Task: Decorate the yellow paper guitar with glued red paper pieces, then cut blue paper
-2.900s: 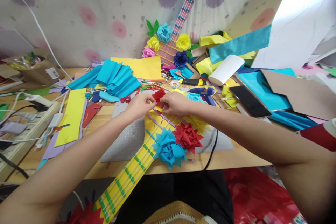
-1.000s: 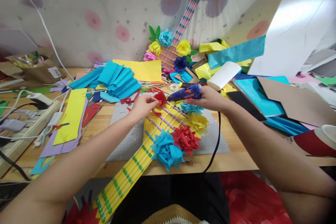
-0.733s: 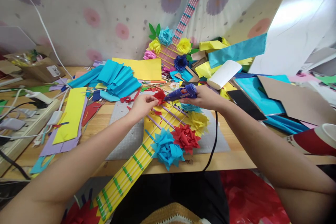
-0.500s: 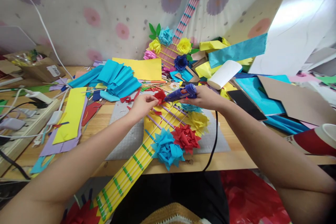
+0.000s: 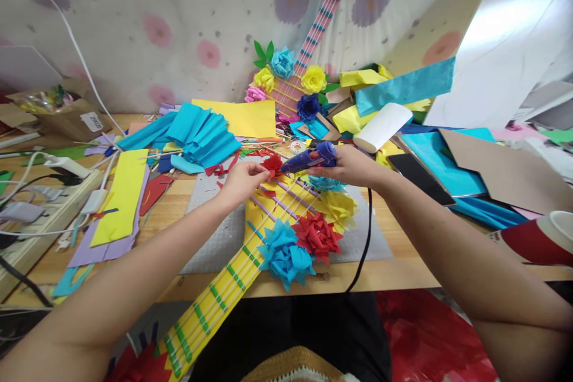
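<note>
In the head view, the glue gun point(image 5: 310, 158), which lay on the bench point(image 5: 409, 253) a few seconds ago, is now up in the right hand point(image 5: 353, 165), fingers wrapped round its grip; whether the trigger is squeezed I cannot tell. That hand had been picking at the small red flower point(image 5: 272, 165) alongside the left hand point(image 5: 244, 181); the work now appears to be down to the gun's tip, while the left hand steadies the flower, thumb and forefinger pinching its edge. Tip and petals look to meet, though contact is unclear.

The flower is bunched and ragged, tighter than the wide red flower point(image 5: 319, 236) with pointed petals. It sits on the far side of the yellow guitar point(image 5: 254, 212), whose body lies on a grey mat point(image 5: 203, 245) towards the middle of the bench, its neck with green bands slanting past the near edge. A blue flower point(image 5: 286, 255) and a yellow flower point(image 5: 338, 209) ring the body's near and right sides
</note>
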{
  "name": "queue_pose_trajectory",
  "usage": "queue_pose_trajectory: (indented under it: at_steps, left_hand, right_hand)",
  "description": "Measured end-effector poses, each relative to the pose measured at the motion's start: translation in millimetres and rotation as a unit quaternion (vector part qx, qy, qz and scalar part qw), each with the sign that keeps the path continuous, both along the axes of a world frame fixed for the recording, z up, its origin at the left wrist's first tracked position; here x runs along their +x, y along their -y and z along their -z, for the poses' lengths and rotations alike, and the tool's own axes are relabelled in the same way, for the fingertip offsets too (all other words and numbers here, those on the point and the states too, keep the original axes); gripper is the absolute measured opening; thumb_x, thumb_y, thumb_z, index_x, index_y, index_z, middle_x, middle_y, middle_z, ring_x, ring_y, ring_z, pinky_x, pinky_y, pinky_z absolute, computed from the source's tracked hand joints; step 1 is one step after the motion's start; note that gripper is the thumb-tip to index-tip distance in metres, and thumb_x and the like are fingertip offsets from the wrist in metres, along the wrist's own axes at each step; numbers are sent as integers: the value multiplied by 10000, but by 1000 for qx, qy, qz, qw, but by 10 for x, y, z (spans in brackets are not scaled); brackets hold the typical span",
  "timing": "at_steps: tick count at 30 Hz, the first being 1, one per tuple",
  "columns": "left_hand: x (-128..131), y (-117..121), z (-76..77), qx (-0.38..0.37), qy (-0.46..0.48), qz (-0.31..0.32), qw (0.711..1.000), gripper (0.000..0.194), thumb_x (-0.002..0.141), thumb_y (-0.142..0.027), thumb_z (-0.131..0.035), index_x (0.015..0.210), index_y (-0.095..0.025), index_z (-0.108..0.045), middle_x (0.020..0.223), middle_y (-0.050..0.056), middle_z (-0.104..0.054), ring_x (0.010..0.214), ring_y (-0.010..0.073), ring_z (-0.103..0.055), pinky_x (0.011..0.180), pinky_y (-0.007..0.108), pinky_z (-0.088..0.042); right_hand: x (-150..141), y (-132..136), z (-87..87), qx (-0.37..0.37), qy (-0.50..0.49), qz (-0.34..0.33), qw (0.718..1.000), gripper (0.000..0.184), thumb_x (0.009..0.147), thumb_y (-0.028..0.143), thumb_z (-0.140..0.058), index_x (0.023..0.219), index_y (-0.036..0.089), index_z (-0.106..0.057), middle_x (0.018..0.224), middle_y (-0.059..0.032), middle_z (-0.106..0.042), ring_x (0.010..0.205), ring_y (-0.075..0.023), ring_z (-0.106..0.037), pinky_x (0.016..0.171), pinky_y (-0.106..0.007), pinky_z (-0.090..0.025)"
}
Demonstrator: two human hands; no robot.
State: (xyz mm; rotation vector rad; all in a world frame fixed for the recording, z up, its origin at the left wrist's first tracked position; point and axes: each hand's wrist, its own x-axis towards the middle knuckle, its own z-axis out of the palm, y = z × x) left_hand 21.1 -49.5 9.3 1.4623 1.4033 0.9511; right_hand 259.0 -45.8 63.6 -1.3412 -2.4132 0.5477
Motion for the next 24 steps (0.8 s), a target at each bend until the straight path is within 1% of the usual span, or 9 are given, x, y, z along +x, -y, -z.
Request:
queue_pose_trajectory:
  at_steps: [9, 17, 24]
  left_hand:
    - [33, 21, -38, -6, -2, 13, 1000, 119, 636, -260, -630, 630, -141, -626, 594, 2, -623, 494, 86, -505, 520, 224, -394]
    - [4, 12, -22, 0, -22, 7, 1000, 119, 629, -271, -633, 635, -152, -633, 590, -4, -620, 505, 92, -501, 526, 228, -387]
    - [13, 31, -32, -7, -10, 19, 1000, 135, 632, -285, -641, 630, -151, -631, 586, -3, -617, 500, 86, -496, 511, 219, -375]
  right_hand:
    - [-26, 4, 3, 1, 10, 5, 1000, 443, 722, 583, -554, 929, 217, -691, 828, -9, -693, 757, -196, -618, 624, -247, -439]
    - [1, -20, 9, 0, -11, 0, 1000, 449, 724, 578, -558, 960, 219, -688, 826, -4, -692, 769, -199, -621, 648, -253, -452]
    - [-20, -14, 7, 9, 4, 8, 1000, 432, 728, 565, -558, 944, 214, -688, 805, -7, -689, 747, -191, -618, 624, -246, -444]
